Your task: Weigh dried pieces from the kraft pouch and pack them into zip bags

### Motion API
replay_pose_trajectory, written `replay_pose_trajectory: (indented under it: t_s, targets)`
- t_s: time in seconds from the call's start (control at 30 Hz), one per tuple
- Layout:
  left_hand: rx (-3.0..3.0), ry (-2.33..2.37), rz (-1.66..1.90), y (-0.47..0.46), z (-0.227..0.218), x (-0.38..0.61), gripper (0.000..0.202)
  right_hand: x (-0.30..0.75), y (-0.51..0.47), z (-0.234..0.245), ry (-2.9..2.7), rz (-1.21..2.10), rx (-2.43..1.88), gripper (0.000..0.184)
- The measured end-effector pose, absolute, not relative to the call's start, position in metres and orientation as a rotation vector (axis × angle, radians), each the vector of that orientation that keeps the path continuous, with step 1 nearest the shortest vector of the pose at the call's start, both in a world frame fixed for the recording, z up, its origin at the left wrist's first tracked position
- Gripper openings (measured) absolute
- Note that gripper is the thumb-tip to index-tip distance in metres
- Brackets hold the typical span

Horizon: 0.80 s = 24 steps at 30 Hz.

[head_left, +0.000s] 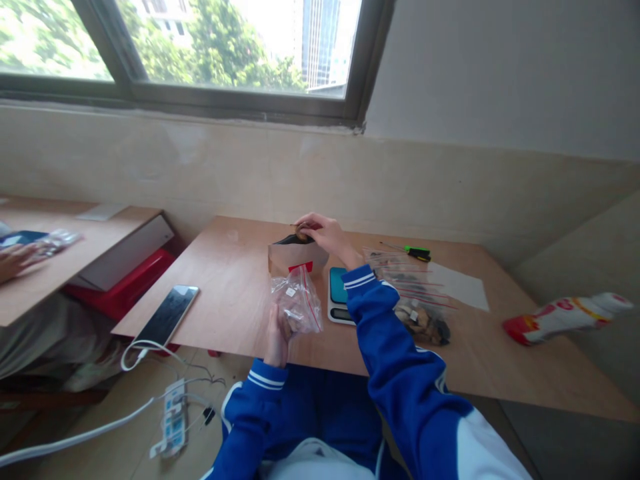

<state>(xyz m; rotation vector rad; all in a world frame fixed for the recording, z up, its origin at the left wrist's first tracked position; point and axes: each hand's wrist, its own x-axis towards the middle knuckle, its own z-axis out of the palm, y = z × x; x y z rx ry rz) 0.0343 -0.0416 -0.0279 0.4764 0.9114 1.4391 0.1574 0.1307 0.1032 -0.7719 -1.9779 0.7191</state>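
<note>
My left hand (277,337) is closed on a clear zip bag (301,307) with a red seal line and a small white label, held in front of a paper pouch (293,257). The pouch stands with its dark mouth gaping upward. At that mouth, my right hand (323,235) pinches a small brown dried piece (302,231); its exact kind is too small to make out. Just right of the pouch lies a white kitchen scale (342,313) with a teal plate, partly covered by my right sleeve.
Several filled zip bags (423,320) lie right of the scale, near a sheet of paper (460,283) and a green-black screwdriver (413,251). A bottle (565,319) stands far right. Left, a phone (167,313) trails a cable past the table edge. Another person's hand (17,260) rests on the neighbouring table.
</note>
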Motion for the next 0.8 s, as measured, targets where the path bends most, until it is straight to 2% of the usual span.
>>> replay_pose_trajectory:
  t_s: [0.4,0.6,0.8]
  targets:
    - [0.440,0.910,1.450,-0.037,-0.033,0.033,0.060,0.158,0.135,0.105,-2.150,0.613,-0.712,0.031]
    - [0.427,0.963,1.412,-0.038,-0.036,0.030,0.056,0.161,0.130,0.109,-1.900,0.650,-0.609,0.029]
    - [0.443,0.948,1.412,-0.038,-0.038,0.030,0.052,0.156,0.130,0.108,-2.004,0.697,-0.617,0.028]
